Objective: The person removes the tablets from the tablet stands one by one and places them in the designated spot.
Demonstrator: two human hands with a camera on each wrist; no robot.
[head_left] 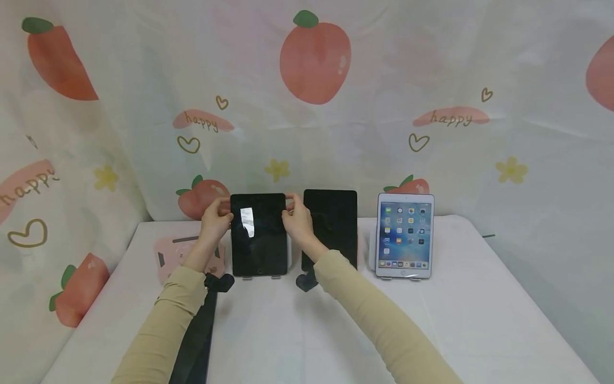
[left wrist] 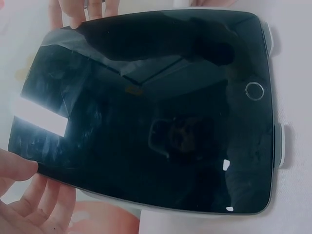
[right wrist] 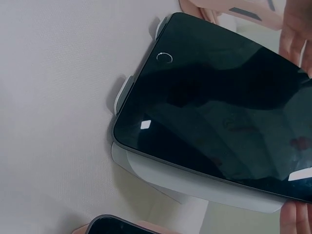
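A black-screened tablet [head_left: 259,240] with a round home button leans upright on a pale stand [right wrist: 204,187]. The stand's small front lips [left wrist: 280,146] support the tablet's bottom edge. My left hand [head_left: 214,221] holds its left edge near the top, thumb at the front rim and fingers reaching behind. On the opposite edge, at about the same height, my right hand [head_left: 299,221] grips it the same way. In the left wrist view, the left thumb [left wrist: 19,165] lies on the screen's border. Most of the stand is hidden behind the tablet.
To the right stand a second black tablet [head_left: 331,213], partly behind my right forearm, and a white tablet [head_left: 405,234] with a lit home screen. A pink case [head_left: 168,256] is at the left, behind my left forearm. A long dark flat object [head_left: 194,346] lies on the white-covered table [head_left: 268,330].
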